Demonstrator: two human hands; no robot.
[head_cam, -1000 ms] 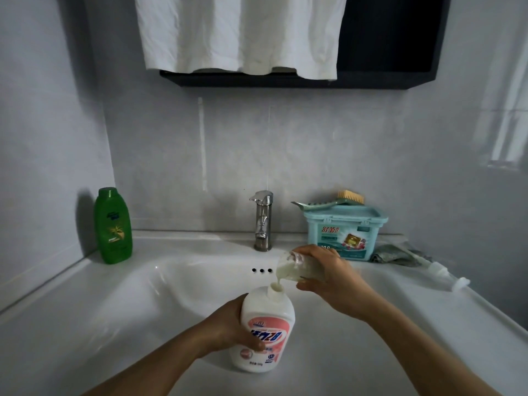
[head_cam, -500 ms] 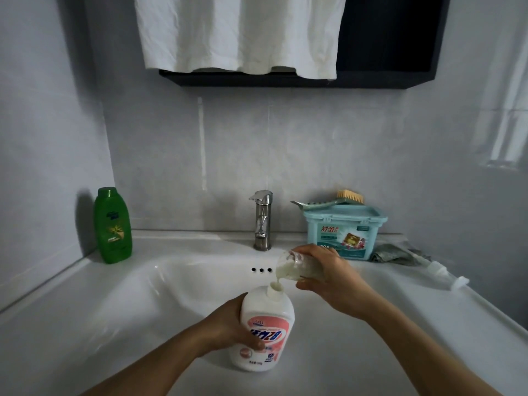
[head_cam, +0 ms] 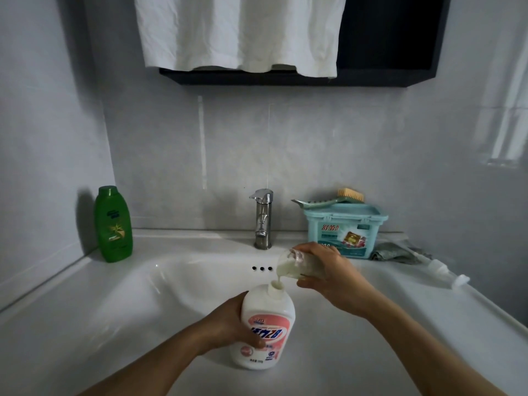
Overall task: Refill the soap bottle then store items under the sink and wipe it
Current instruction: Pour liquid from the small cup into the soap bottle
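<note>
A white soap bottle (head_cam: 267,318) with a pink label stands upright in the white sink (head_cam: 160,284), its neck uncapped. My left hand (head_cam: 228,324) grips its side. My right hand (head_cam: 331,277) holds a clear refill container (head_cam: 288,267) tipped over the bottle's mouth, and white soap runs from it into the neck. The bottle's pump cap (head_cam: 445,274) lies on the counter at the right.
A green bottle (head_cam: 113,224) stands at the back left corner. Behind the basin rises a chrome faucet (head_cam: 263,218). A teal box (head_cam: 344,228) with a brush (head_cam: 331,199) on top sits at the back right, a grey cloth (head_cam: 395,252) beside it. A white towel (head_cam: 240,32) hangs overhead.
Both hands stay in place. Soap keeps flowing from the tipped container into the bottle.
</note>
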